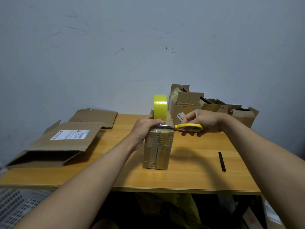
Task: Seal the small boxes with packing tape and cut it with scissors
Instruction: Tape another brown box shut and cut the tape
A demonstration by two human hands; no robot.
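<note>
A small brown box (157, 149) stands upright in the middle of the wooden table (189, 172), with clear tape running down its near face. My left hand (146, 128) grips the yellow tape roll (160, 106) and holds it upright at the box's top left edge. My right hand (203, 122) grips the yellow-handled scissors (188, 127). Their blades point left across the top of the box, at the tape beside my left thumb.
A large flattened carton with a white label (66, 142) lies at the table's left, more flat cardboard (95, 116) behind it. Several open boxes (189, 104) are piled at the back right. A black stick (222, 161) lies on the table to the right. A white perforated basket (18, 207) sits at the lower left.
</note>
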